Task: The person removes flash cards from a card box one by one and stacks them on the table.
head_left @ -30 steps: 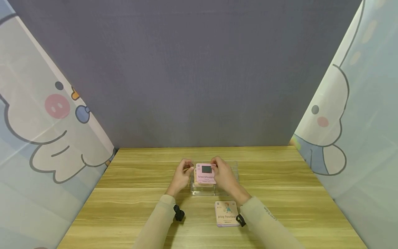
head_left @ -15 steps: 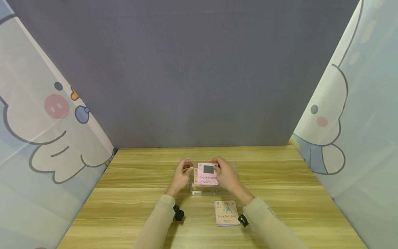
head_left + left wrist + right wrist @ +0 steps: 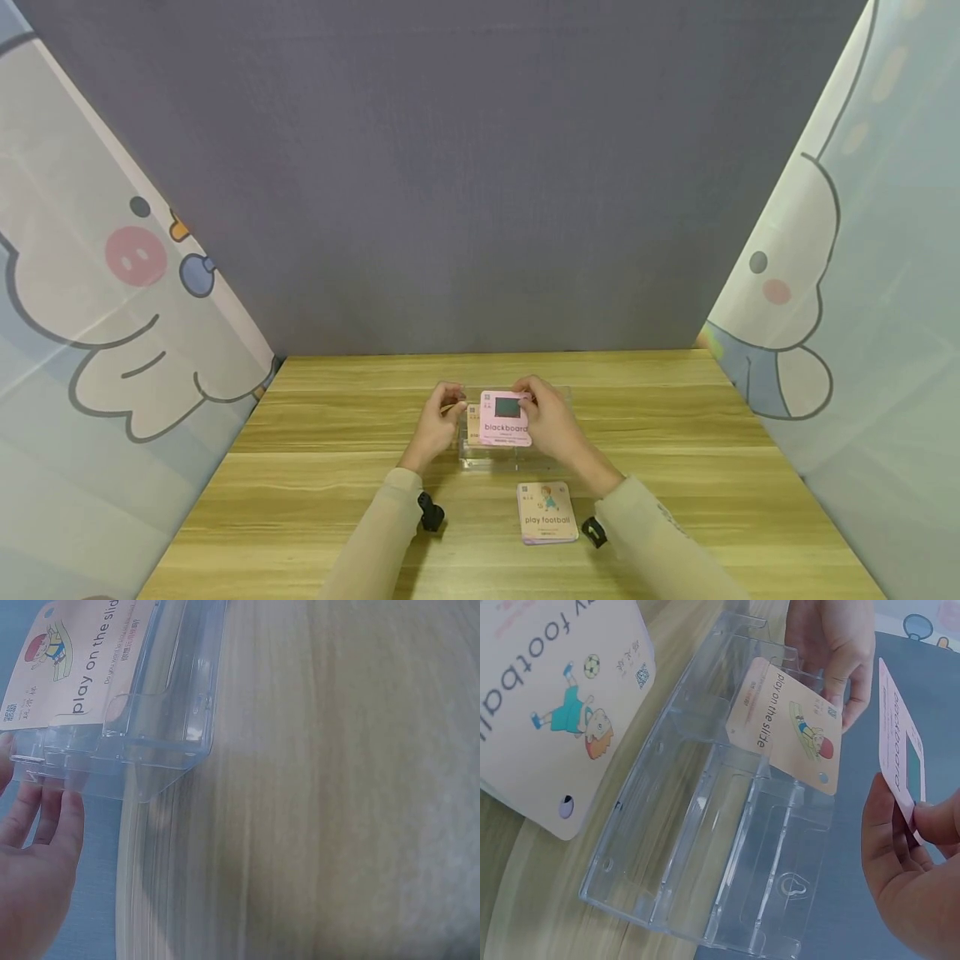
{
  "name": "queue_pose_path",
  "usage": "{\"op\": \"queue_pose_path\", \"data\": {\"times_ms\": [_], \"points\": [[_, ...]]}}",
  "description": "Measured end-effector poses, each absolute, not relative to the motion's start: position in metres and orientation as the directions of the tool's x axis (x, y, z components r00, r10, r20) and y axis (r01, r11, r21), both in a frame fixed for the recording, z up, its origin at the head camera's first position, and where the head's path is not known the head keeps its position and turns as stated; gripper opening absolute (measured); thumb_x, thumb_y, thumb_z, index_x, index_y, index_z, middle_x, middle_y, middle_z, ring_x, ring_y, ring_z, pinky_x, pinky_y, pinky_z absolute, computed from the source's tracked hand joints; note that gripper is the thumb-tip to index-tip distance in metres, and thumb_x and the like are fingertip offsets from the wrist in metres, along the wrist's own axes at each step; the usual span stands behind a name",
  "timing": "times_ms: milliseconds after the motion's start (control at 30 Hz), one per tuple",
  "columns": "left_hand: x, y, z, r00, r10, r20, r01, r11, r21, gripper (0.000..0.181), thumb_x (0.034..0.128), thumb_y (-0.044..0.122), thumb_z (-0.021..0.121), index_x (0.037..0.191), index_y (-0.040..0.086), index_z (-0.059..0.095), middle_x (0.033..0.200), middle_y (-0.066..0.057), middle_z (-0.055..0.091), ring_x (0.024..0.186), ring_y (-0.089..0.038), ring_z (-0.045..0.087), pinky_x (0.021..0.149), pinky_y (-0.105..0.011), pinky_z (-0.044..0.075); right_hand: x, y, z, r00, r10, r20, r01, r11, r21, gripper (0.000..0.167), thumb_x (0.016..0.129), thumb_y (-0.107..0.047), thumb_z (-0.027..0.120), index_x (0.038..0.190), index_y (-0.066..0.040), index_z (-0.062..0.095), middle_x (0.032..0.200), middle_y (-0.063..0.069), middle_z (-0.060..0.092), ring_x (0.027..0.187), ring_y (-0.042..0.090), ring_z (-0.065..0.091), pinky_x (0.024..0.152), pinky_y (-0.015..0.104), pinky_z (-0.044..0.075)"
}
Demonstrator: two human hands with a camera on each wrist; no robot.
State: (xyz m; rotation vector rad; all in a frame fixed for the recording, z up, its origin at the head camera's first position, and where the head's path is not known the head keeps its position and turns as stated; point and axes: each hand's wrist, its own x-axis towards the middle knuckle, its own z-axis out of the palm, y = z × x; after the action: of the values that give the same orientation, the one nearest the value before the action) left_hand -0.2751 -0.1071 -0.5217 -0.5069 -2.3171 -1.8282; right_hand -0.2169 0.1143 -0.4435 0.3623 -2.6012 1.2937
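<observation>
My right hand (image 3: pixel 551 425) pinches a pink "blackboard" flashcard (image 3: pixel 501 432) by its right side, thumb over the front. In the right wrist view that card (image 3: pixel 900 742) is held up apart from the clear plastic tiered card holder (image 3: pixel 686 832). My left hand (image 3: pixel 435 429) grips the holder's left end; in the left wrist view its fingers (image 3: pixel 69 821) curl at the clear side wall. A "play on the slide" flashcard (image 3: pixel 784 724) leans in the holder's left half, partly covered by the pink card in the head view.
A small stack of flashcards with "play football" (image 3: pixel 546 510) on top lies on the wooden table (image 3: pixel 337 467) in front of the holder. A dark grey cloth (image 3: pixel 480 183) rises behind the table. Cartoon-printed curtains (image 3: pixel 112 333) flank both sides.
My right hand has moved slightly to the right with the "blackboard" flashcard, uncovering more of the card behind it. My left hand has stayed at the holder's end.
</observation>
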Motion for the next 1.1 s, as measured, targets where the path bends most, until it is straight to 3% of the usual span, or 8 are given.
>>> {"op": "queue_pose_path", "data": {"times_ms": [367,633,833,1100], "points": [[-0.274,-0.106,-0.52,-0.941,0.155,0.301,0.329,0.218,0.919,0.026,0.1013,-0.004,0.056,0.127,0.0,0.054,0.121,-0.029,0.057,0.117,-0.041,0.057,0.099,-0.055,0.049,-0.208,0.119,-0.433,-0.96,-0.132,0.246,-0.279,0.51,-0.814,0.019,0.101,0.004,0.057,0.116,-0.005,0.063,0.094,0.006,0.06,0.078,0.017,0.057,0.063,0.026,0.052],[-0.253,-0.105,-0.489,-0.93,0.182,0.318,0.352,0.208,0.912,0.025,0.0998,-0.009,0.055,0.124,-0.005,0.054,0.116,-0.025,0.06,0.115,-0.044,0.058,0.097,-0.052,0.051,-0.201,0.123,-0.425,-0.956,-0.133,0.261,-0.292,0.494,-0.819,0.018,0.1,0.004,0.059,0.113,-0.006,0.065,0.095,0.005,0.061,0.079,0.018,0.057,0.063,0.026,0.052],[-0.251,-0.106,-0.488,-0.931,0.183,0.315,0.349,0.2,0.915,0.026,0.1002,-0.008,0.055,0.125,-0.005,0.054,0.118,-0.03,0.058,0.116,-0.044,0.057,0.099,-0.055,0.049,-0.196,0.126,-0.424,-0.958,-0.139,0.252,-0.287,0.487,-0.825,0.017,0.099,0.005,0.059,0.112,-0.005,0.065,0.093,0.004,0.061,0.079,0.017,0.057,0.063,0.026,0.052],[-0.252,-0.105,-0.489,-0.932,0.18,0.315,0.348,0.194,0.917,0.026,0.0998,-0.008,0.056,0.125,-0.004,0.054,0.115,-0.022,0.06,0.115,-0.043,0.058,0.098,-0.053,0.05,-0.189,0.128,-0.424,-0.953,-0.162,0.255,-0.302,0.483,-0.822,0.016,0.099,0.004,0.06,0.11,-0.006,0.065,0.093,0.002,0.061,0.077,0.017,0.058,0.063,0.026,0.052]]}}
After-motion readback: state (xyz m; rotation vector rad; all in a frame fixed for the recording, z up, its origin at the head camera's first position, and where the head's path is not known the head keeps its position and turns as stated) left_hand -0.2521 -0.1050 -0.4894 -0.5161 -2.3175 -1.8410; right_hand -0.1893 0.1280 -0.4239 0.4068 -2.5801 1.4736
